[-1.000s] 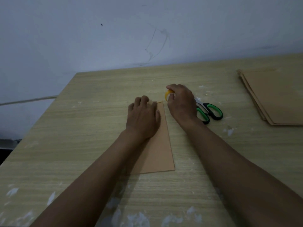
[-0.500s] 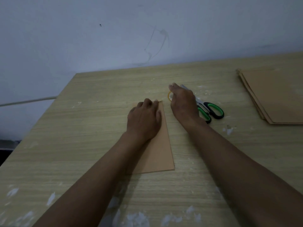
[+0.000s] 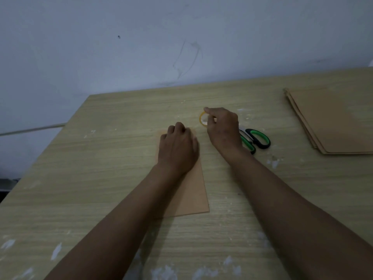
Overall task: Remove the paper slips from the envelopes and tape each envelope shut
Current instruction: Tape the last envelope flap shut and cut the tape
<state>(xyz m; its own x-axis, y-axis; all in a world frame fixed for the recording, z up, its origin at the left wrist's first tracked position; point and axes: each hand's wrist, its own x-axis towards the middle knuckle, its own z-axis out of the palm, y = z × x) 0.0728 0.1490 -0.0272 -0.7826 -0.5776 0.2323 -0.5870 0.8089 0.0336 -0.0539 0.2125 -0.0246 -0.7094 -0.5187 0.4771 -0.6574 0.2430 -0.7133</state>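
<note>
A brown envelope (image 3: 191, 195) lies flat on the wooden table (image 3: 101, 158), its long side running away from me. My left hand (image 3: 177, 148) rests on its far end with the fingers curled down over the top edge. Just right of that edge sits a small yellow-cored roll of clear tape (image 3: 202, 118). My right hand (image 3: 223, 128) grips the roll, fingers curled over it. No paper slip is in sight.
Green-handled scissors (image 3: 256, 139) lie right behind my right wrist. A stack of brown envelopes (image 3: 333, 120) sits at the table's right edge. White paint flecks mark the tabletop. A pale wall rises behind the table's far edge.
My right hand went from flat over the tape roll to curled around it. My left hand stays on the envelope's far end, fingers tucked a little more.
</note>
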